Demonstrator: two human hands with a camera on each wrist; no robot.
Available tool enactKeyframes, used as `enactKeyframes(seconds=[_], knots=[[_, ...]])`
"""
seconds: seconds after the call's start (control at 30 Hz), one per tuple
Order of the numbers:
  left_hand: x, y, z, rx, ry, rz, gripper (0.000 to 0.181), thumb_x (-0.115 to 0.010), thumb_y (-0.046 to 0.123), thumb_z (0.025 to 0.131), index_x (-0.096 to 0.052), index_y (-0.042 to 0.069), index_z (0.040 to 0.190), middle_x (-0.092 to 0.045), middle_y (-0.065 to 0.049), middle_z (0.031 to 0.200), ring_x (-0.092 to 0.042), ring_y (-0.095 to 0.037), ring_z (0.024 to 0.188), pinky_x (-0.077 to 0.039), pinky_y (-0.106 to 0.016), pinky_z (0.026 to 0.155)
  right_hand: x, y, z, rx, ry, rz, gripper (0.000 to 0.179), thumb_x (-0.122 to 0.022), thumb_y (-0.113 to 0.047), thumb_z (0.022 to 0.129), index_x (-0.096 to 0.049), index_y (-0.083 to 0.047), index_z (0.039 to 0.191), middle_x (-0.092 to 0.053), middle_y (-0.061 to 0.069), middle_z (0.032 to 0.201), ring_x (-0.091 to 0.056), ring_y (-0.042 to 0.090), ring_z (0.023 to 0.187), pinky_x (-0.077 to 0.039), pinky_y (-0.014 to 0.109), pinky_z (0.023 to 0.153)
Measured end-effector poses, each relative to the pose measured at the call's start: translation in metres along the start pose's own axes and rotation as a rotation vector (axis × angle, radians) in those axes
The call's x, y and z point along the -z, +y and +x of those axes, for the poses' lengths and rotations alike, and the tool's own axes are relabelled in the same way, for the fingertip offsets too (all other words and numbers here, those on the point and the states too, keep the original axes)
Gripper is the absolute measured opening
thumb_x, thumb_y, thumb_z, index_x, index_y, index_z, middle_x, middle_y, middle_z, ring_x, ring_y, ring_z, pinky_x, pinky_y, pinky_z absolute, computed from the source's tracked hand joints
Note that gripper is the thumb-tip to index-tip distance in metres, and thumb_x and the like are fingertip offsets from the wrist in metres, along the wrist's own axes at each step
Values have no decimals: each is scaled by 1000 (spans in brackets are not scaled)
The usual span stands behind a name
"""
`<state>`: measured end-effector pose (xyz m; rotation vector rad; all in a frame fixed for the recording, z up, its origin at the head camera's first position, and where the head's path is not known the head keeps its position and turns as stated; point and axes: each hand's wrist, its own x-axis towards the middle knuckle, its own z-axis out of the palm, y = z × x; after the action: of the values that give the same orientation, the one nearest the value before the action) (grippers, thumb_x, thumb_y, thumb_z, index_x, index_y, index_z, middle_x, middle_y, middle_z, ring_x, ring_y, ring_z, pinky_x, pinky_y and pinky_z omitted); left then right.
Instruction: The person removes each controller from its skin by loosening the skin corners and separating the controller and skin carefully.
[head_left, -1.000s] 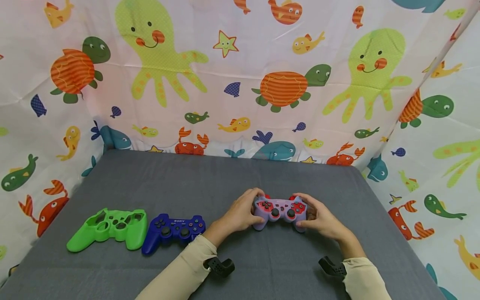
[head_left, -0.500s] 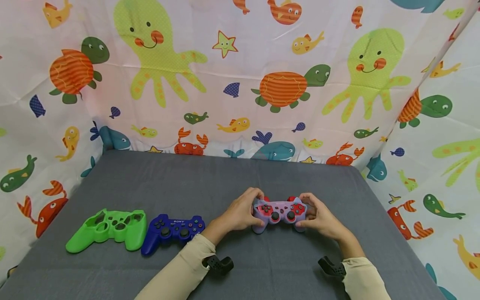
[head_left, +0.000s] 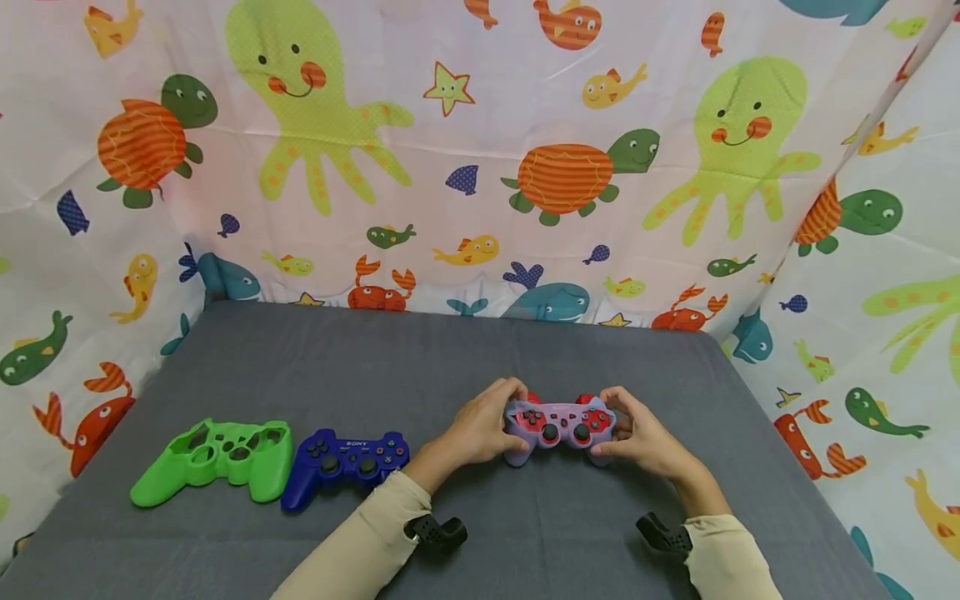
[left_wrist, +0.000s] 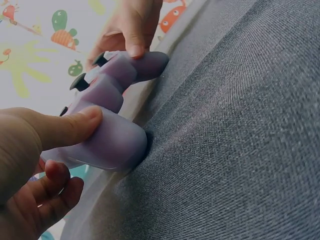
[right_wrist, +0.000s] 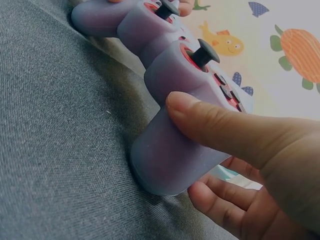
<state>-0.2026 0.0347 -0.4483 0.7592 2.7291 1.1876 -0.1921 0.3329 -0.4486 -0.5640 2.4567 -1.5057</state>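
From where I stand, the lilac-sleeved red gamepad [head_left: 564,414] sits between both hands, long axis left to right, just above or on the gray cloth [head_left: 540,354]. Left hand [head_left: 482,427] pinches its left handle; right hand [head_left: 643,435], equally near, pinches the right.

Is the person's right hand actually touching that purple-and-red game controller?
Touching. The right wrist view shows it plainly: the right hand has its thumb resting directly on the grip of the purple-and-red game controller, with no gap between.

Booth-like spot w/ sea-print curtains [head_left: 480,142] round grey tbl [head_left: 435,354].
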Motion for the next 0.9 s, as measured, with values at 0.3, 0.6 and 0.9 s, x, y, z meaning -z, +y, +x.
enactKeyframes(seconds=[0.3,0.6,0.9], knots=[[0,2,-1,16,13,30,54,-93,27,73,-54,25,111,-58,7,111,-51,-12,82,-42,-33,73,0,2,-2,11,-19,11,63,-81,-1,82,-37,4,126,-51,24,125,-65,9,92,-55,25,74],[-3,-2,-1,61,16,-2,52,-92,28,75,-54,26,110,-59,7,112,-53,-13,87,-40,-36,75,-1,4,-1,12,23,-9,54,-84,-1,80,-43,5,115,-60,19,112,-67,9,87,-57,26,71],[-5,-7,-1,48,34,-22,54,-89,29,78,-55,24,120,-61,3,125,-60,-15,91,-47,-36,79,-1,0,-1,-25,101,-110,45,-87,-6,77,-53,3,105,-67,19,95,-66,11,77,-55,26,64]])
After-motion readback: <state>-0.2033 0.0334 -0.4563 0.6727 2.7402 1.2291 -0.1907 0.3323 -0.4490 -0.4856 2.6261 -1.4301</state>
